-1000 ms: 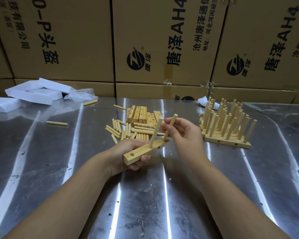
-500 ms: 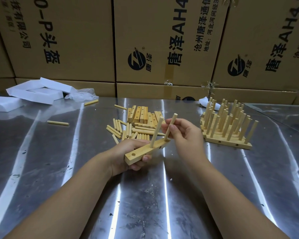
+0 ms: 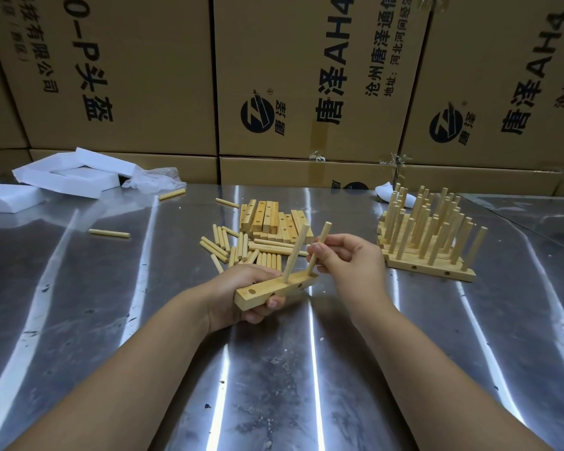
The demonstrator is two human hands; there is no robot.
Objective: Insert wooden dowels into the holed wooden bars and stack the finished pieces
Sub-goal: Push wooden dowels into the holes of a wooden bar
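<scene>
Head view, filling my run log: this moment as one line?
left hand: holds bar | right hand: pinches second dowel, tip at bar | first dowel: in | near hole: empty

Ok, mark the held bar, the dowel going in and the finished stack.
held bar (image 3: 266,287), head view, top face.
dowel going in (image 3: 324,232), head view, upper shaft.
finished stack (image 3: 430,270), head view, front bar.

Stacked cardboard boxes (image 3: 313,76) behind steel table (image 3: 274,369)

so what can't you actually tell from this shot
Head view only:
How deep the dowel in the right hand sits in the bar: the wood hides its lower end.
The bar's underside: the left hand covers it.
The count of pieces in the finished stack: front dowels hide the rear.
</scene>
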